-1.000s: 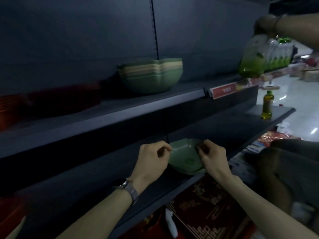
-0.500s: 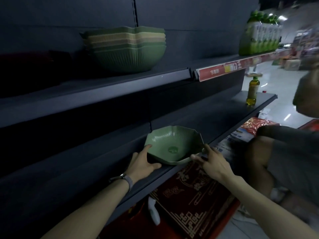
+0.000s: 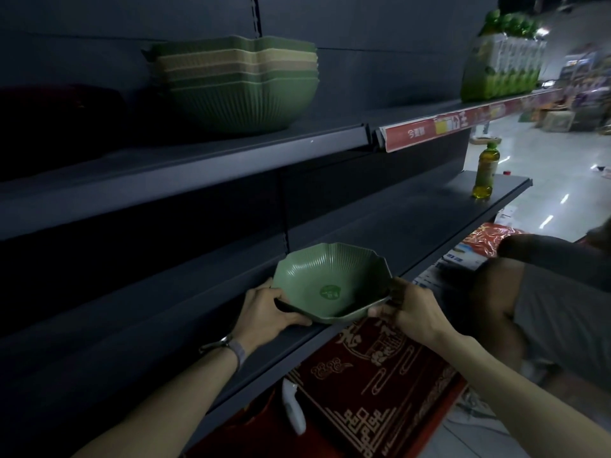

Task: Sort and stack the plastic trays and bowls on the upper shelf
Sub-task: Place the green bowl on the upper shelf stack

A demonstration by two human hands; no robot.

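A single green ribbed bowl [image 3: 330,285] with a leaf sticker inside is tilted toward me at the front edge of the lower shelf [image 3: 380,226]. My left hand [image 3: 264,312] grips its left rim, thumb under the near side. My right hand [image 3: 410,309] grips its right rim. On the upper shelf [image 3: 198,166] stands a nested stack of green and tan bowls [image 3: 238,84], above and to the left of the held bowl.
A dark red stack [image 3: 59,120] sits at the upper shelf's left. Green bottle packs [image 3: 502,64] stand at its far right, a single oil bottle [image 3: 485,170] on the lower shelf's right end. Another person [image 3: 549,292] crouches at right. Red boxes [image 3: 370,385] lie below.
The bowl has been tipped up from lying on the lower shelf and now faces me. Both hands have shifted to its rims. The view has come closer and panned slightly.
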